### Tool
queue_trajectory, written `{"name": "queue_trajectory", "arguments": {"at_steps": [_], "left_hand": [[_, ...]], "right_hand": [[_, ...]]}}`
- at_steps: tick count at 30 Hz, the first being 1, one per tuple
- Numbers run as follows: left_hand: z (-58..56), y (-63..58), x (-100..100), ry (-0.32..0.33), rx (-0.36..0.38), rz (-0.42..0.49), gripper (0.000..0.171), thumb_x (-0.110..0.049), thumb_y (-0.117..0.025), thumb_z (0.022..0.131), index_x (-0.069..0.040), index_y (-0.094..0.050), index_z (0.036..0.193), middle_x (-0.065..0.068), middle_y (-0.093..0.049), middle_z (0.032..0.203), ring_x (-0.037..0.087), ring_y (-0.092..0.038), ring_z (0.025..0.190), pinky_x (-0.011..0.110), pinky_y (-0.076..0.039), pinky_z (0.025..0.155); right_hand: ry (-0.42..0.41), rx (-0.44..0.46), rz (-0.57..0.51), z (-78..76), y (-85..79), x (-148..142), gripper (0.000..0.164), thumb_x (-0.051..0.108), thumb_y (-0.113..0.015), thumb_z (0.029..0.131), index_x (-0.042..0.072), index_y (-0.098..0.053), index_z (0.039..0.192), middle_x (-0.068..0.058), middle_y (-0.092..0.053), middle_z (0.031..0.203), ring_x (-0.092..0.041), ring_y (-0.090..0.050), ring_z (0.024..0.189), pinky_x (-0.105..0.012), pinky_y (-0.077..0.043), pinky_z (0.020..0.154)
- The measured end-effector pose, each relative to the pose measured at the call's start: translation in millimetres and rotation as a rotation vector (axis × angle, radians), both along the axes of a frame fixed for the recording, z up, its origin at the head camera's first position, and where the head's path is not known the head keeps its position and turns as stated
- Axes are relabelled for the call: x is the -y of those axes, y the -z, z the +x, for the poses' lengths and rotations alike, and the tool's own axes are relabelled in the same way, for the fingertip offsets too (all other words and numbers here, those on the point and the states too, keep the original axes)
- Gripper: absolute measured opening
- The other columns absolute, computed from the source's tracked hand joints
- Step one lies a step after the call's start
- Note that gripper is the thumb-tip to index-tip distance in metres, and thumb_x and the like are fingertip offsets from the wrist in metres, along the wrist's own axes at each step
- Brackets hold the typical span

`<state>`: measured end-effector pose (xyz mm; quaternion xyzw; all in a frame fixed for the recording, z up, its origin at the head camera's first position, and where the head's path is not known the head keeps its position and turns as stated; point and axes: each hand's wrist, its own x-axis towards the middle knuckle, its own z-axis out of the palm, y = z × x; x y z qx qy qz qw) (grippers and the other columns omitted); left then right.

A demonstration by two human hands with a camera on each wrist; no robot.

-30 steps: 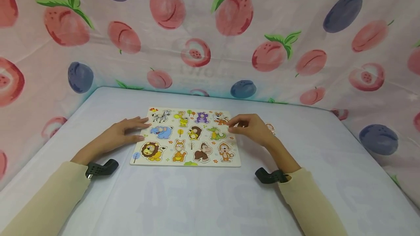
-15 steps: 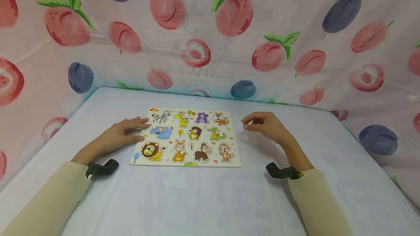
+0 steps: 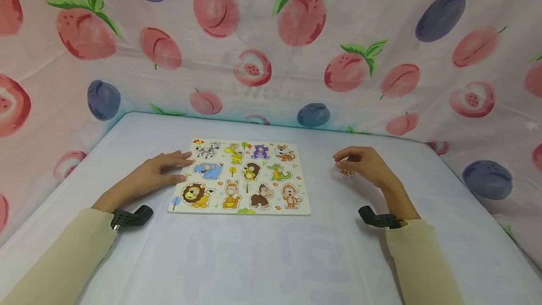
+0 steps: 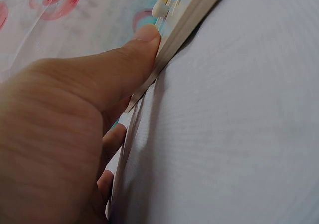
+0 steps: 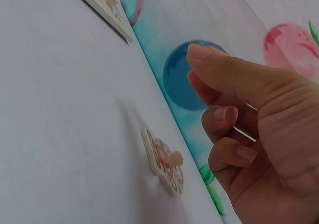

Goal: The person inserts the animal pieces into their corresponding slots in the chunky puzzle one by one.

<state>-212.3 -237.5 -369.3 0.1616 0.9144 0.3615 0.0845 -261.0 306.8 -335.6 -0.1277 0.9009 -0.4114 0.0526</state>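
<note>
A white wooden peg puzzle board (image 3: 305,204) with several cartoon animals lies left of centre on the table. At its left side rests my left hand (image 3: 156,168), fingers extended over the edge. In the left wrist view the thumb (image 4: 144,37) presses on the rim near a pale knob (image 4: 160,7). Right of the board my right hand (image 3: 360,164) hovers over a small animal-shaped puzzle piece (image 3: 347,173), fingers loosely bent and holding nothing. The right wrist view shows the piece (image 5: 160,159) apart from the fingers, its round knob (image 5: 175,159) sticking out; its animal is unclear.
A white cloth (image 3: 237,258) covers the table. Behind it hangs a curtain (image 3: 279,98) printed with peaches and plums. Each wrist wears a black camera mount, the left (image 3: 131,218) and the right (image 3: 381,219).
My right hand has moved right, from the board's tiger corner to above the loose piece, partly covering it. The left hand and the board have stayed still.
</note>
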Motion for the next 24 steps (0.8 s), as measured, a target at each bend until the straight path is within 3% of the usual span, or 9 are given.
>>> {"name": "queue_trajectory", "arguments": {"at_steps": [9,16,24], "left_hand": [[-0.2,0.3,0.7,-0.004,0.008,0.003,0.054,-0.045,-0.066,0.087,-0.024,-0.056,0.136,0.003,-0.031,0.154,0.034,-0.013,0.144,0.068,-0.009,0.107],[0.4,-0.3,1.1,-0.002,0.016,0.006,0.054,-0.046,-0.066,0.087,-0.024,-0.056,0.136,0.004,-0.03,0.154,0.035,-0.013,0.143,0.067,-0.009,0.107],[-0.2,-0.5,1.0,-0.001,0.001,-0.017,0.057,-0.049,-0.065,0.087,-0.023,-0.055,0.137,0.007,-0.03,0.154,0.037,-0.013,0.143,0.066,-0.011,0.107]], "right_hand": [[0.082,-0.019,0.03,0.3,5.6,-16.8,0.031,0.028,-0.075,0.085,0.009,-0.071,0.108,-0.009,-0.068,0.1,-0.028,-0.058,0.081,-0.033,-0.048,0.067],[0.17,-0.031,0.079,1.8,14.3,-27.1,0.031,0.034,-0.074,0.084,0.012,-0.072,0.106,-0.007,-0.067,0.103,-0.022,-0.051,0.08,-0.031,-0.036,0.062],[0.23,-0.002,0.08,0.8,24.3,-33.7,0.034,0.038,-0.073,0.085,0.014,-0.071,0.108,-0.007,-0.066,0.107,-0.021,-0.049,0.085,-0.027,-0.039,0.063]]}}
